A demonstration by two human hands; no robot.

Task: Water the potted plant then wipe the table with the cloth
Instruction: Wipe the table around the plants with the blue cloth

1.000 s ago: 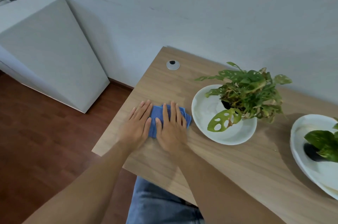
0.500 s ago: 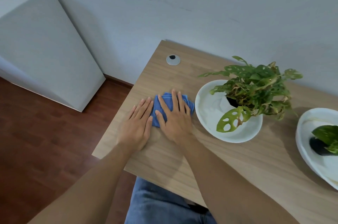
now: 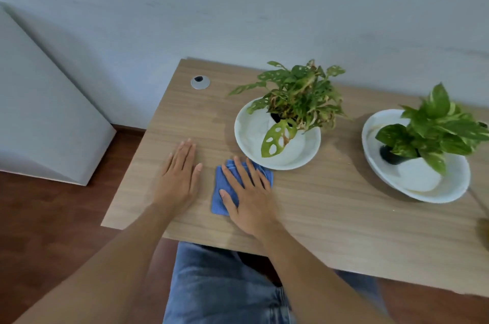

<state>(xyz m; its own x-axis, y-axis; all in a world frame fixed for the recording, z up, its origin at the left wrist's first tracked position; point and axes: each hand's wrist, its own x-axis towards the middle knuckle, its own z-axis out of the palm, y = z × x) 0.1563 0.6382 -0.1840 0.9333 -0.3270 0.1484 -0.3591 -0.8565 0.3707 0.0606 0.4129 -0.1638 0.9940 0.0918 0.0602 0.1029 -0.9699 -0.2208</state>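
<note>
A folded blue cloth (image 3: 221,192) lies on the wooden table (image 3: 330,218), just in front of the nearer plant's dish. My right hand (image 3: 247,198) presses flat on the cloth with fingers spread, covering most of it. My left hand (image 3: 178,178) rests flat on the bare table a little to the left, apart from the cloth. A potted plant with holed leaves (image 3: 296,96) stands in a white dish (image 3: 248,133) behind the cloth. A second leafy plant (image 3: 439,125) sits in another white dish (image 3: 449,188) at the right.
A round grey cable grommet (image 3: 200,82) is set in the table's back left corner. The grey wall runs right behind the table. A white cabinet (image 3: 39,125) stands on the dark wood floor to the left. My jeans-clad legs (image 3: 225,286) are under the front edge.
My right hand has slid the cloth to the right and toward me, away from my left hand, which stayed flat on the table. The view has shifted right, showing more of the second plant.
</note>
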